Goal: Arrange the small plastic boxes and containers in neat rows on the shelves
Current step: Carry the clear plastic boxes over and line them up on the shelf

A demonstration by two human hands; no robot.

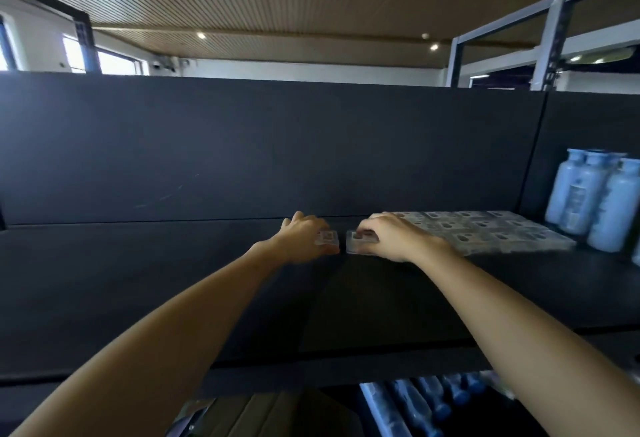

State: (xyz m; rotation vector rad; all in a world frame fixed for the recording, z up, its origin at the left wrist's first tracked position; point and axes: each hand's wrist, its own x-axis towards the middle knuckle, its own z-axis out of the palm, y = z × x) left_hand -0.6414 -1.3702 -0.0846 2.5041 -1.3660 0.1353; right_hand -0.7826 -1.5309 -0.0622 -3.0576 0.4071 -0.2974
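From the head camera, I take the block of clear boxes [485, 232] already laid flat on the black shelf [173, 280] as my landmark. It sits in tidy rows, its right end near the pale blue bottles [588, 201]. My right hand [391, 237] lies curled over one small clear box [360, 240] at the block's left edge, fingers on top and pressing it in beside its neighbours. My left hand [301, 235] pinches a second clear box [327, 238] just left of that one, a narrow gap between the two. I judge the job partly done: several rows stand, these two boxes are not yet settled, and the shelf left of the block has room for more. Below the shelf, further bottles [433, 402] lie blurred.
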